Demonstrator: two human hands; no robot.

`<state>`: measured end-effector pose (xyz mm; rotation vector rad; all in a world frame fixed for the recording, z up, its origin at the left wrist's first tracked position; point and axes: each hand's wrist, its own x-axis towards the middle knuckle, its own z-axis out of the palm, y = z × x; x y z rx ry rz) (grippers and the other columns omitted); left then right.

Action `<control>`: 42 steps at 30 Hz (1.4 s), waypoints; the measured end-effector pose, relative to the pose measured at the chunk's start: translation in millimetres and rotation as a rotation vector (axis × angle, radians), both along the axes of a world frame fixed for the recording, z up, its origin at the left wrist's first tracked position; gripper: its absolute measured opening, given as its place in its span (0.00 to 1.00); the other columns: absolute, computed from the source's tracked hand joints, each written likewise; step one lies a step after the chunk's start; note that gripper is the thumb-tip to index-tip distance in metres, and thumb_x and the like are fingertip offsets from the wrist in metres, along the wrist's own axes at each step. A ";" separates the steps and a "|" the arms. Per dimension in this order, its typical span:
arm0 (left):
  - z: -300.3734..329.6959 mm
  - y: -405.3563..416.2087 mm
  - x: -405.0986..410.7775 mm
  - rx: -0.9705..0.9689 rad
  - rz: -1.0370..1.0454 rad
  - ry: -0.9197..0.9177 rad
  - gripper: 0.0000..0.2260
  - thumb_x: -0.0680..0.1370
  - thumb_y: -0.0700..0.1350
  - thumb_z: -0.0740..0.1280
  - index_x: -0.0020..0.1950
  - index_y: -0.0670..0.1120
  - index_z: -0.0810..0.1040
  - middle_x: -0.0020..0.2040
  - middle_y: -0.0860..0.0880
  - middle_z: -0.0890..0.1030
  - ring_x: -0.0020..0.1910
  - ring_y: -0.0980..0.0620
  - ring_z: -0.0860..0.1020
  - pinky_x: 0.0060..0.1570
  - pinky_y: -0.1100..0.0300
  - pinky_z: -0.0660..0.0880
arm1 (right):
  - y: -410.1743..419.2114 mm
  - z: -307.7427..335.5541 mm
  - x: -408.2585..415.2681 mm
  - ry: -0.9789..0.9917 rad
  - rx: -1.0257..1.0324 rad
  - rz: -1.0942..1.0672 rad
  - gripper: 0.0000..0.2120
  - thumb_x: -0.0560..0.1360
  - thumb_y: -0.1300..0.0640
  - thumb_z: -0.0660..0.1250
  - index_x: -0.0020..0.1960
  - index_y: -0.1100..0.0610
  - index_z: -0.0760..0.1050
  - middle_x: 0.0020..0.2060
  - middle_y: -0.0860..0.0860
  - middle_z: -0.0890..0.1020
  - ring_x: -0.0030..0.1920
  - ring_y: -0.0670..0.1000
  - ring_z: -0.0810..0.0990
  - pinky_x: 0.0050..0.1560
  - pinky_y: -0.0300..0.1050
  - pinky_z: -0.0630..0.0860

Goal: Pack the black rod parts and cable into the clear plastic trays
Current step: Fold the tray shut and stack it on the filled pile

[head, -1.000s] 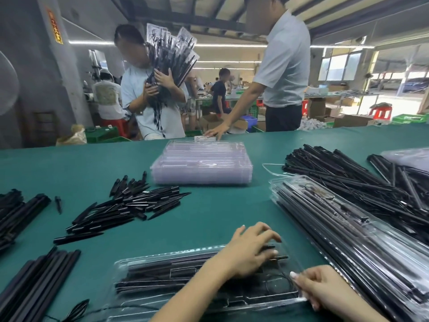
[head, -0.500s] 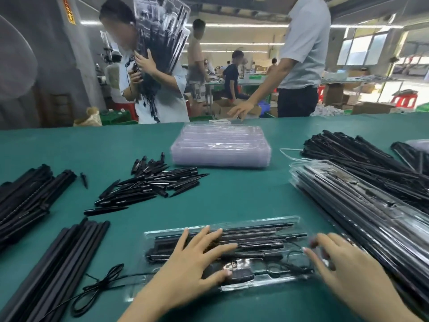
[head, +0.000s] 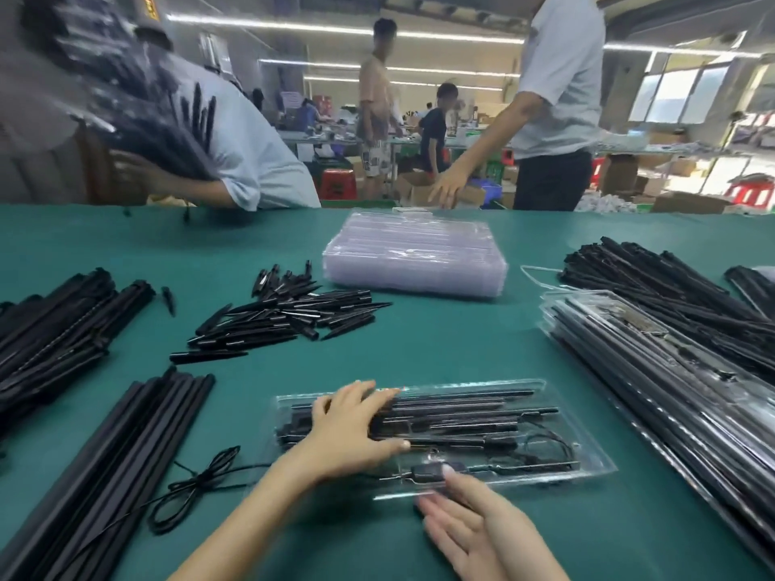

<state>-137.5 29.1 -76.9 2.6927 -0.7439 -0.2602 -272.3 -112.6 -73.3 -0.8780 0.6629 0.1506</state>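
On one tray [head: 587, 463], two flat hands [head: 419, 480]

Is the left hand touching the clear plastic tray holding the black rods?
Touching. The head view shows the left hand lying flat on the clear plastic tray, its straight fingers spread over the black rods inside with no gap visible.

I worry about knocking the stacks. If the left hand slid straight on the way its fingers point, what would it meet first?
The left hand points right along the clear tray, so it would first run over the black rods packed under it. The stack of filled trays lies beyond, though depth is uncertain.
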 end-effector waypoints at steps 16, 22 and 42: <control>11.4 -22.2 -3.1 -0.262 0.390 0.165 0.54 0.47 0.78 0.63 0.61 0.43 0.66 0.56 0.49 0.64 0.52 0.49 0.73 0.44 0.58 0.70 | -35.1 12.5 75.8 -0.110 -0.420 0.027 0.06 0.71 0.66 0.70 0.36 0.65 0.80 0.29 0.57 0.79 0.28 0.51 0.76 0.30 0.42 0.74; -1.7 -19.6 -2.2 -0.370 0.441 0.196 0.43 0.56 0.74 0.71 0.56 0.45 0.67 0.54 0.51 0.69 0.50 0.52 0.70 0.39 0.60 0.66 | -34.6 3.2 87.6 -0.115 -0.544 0.048 0.11 0.70 0.61 0.70 0.29 0.60 0.78 0.27 0.54 0.78 0.25 0.47 0.74 0.24 0.35 0.69; -15.1 -12.4 -20.8 -0.562 0.505 0.226 0.35 0.57 0.70 0.73 0.52 0.48 0.68 0.50 0.54 0.70 0.47 0.59 0.71 0.37 0.65 0.66 | -36.6 -12.9 90.5 -0.327 -0.699 0.199 0.13 0.74 0.61 0.70 0.31 0.64 0.77 0.24 0.55 0.76 0.25 0.50 0.72 0.26 0.37 0.69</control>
